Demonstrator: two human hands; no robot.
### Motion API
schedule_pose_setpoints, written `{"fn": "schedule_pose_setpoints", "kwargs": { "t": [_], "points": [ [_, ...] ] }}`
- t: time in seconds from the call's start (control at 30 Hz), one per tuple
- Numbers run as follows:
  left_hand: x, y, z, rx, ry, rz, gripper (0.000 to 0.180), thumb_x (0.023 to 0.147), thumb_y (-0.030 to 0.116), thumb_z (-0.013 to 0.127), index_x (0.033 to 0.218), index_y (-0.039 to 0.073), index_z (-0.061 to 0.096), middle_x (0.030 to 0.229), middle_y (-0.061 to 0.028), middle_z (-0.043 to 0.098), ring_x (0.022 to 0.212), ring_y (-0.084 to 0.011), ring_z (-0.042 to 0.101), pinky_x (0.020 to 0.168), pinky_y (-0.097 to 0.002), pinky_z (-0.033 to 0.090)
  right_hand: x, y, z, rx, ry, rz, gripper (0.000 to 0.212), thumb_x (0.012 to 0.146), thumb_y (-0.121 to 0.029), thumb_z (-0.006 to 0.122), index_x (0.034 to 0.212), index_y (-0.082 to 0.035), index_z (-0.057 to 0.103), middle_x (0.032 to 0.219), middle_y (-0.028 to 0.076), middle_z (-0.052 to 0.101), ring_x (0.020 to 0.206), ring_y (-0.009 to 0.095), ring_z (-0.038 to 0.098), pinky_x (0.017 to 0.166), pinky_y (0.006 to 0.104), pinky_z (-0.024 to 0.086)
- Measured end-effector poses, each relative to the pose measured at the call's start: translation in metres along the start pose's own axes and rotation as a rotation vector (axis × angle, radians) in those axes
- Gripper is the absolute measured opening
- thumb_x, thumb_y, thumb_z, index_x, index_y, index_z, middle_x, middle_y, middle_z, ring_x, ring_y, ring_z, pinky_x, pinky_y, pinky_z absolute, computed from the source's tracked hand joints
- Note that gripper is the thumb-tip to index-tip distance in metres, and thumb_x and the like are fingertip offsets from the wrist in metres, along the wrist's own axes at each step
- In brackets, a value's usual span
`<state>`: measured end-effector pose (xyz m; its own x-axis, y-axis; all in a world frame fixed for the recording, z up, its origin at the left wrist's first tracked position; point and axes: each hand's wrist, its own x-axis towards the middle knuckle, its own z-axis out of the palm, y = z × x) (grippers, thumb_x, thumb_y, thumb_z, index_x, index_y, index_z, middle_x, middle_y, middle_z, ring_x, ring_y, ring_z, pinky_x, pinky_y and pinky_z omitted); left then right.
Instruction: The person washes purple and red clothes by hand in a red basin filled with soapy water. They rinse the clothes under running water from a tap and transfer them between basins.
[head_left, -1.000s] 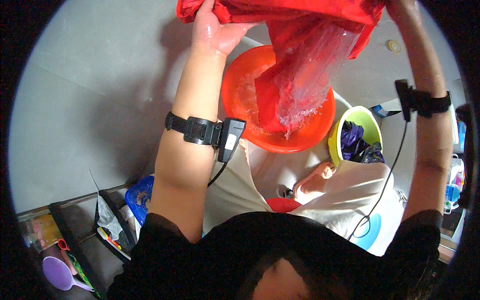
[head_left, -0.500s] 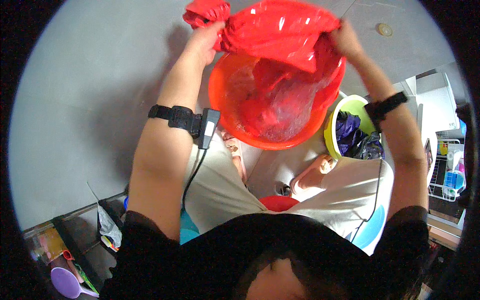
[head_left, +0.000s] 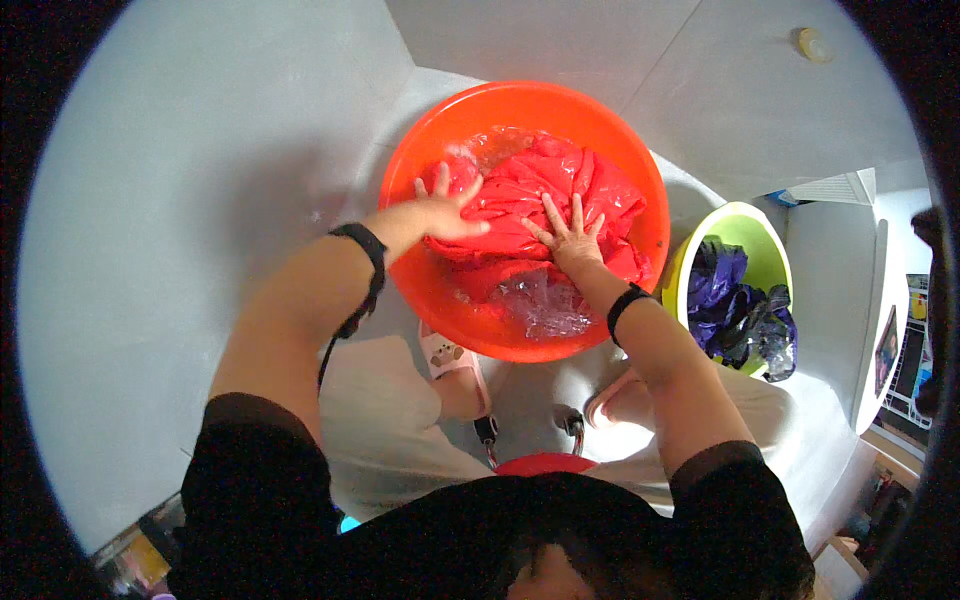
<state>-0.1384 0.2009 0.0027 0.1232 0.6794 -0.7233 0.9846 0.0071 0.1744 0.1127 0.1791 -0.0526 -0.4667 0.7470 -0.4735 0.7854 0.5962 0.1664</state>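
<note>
A wet red garment (head_left: 540, 190), its exact kind hidden by the folds, lies bunched in water inside an orange-red basin (head_left: 400, 290). My left hand (head_left: 445, 212) is over the garment's left side with fingers spread, holding nothing. Flat on the cloth right of the middle, my right hand (head_left: 573, 238) presses down with its fingers apart. Clear, rippling water (head_left: 545, 305) shows along the near part of the basin, in front of the cloth.
To the right of the basin stands a yellow-green bucket (head_left: 755, 225) with dark purple and black plastic (head_left: 715, 275) in it. My slippered feet (head_left: 460, 370) are just below the basin. Grey walls (head_left: 540, 40) rise behind and at the left.
The red garment was stretched between my two hands above the basin's far edge. Now it lies down in the water, let go, and both hands rest open over it.
</note>
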Motion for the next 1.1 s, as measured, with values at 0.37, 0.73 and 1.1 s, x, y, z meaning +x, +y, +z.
{"fn": "schedule_pose_setpoints", "kwargs": {
  "t": [0.37, 0.73, 1.1],
  "points": [
    [0.093, 0.020, 0.080, 0.194, -0.038, -0.049, 0.074, 0.087, 0.053, 0.054, 0.150, 0.041, 0.016, 0.158, -0.0078, -0.019, 0.139, -0.0491, -0.019, 0.103, -0.0750, 0.001, 0.108, 0.032, 0.046, 0.055, -0.296, -0.117, 0.065, 0.093, -0.031, 0.050, 0.147, -0.047, 0.017, 0.160, -0.002, 0.000, 0.143, 0.046, 0.007, 0.100, 0.0687, 0.032],
    [0.166, -0.003, 0.106, 0.155, 0.325, -0.036, 0.045, 0.098, 0.030, 0.036, 0.142, 0.034, 0.039, 0.155, -0.0059, 0.021, 0.140, -0.0477, 0.009, 0.100, -0.0760, 0.010, 0.171, 0.055, 0.052, -0.078, -0.332, -0.223, 0.073, 0.085, -0.030, 0.057, 0.150, -0.030, 0.023, 0.158, 0.009, 0.013, 0.142, 0.043, 0.016, 0.109, 0.0522, 0.031],
    [0.123, 0.019, 0.061, 0.124, 0.113, -0.026, 0.046, 0.091, 0.018, 0.050, 0.134, 0.033, 0.045, 0.152, -0.0054, 0.032, 0.141, -0.0367, 0.022, 0.108, -0.0634, 0.013, 0.090, 0.032, 0.045, 0.429, -0.198, -0.044, 0.056, 0.084, -0.021, 0.057, 0.138, -0.022, 0.044, 0.141, 0.012, 0.043, 0.124, 0.037, 0.048, 0.099, 0.0454, 0.043]
  ]
}}
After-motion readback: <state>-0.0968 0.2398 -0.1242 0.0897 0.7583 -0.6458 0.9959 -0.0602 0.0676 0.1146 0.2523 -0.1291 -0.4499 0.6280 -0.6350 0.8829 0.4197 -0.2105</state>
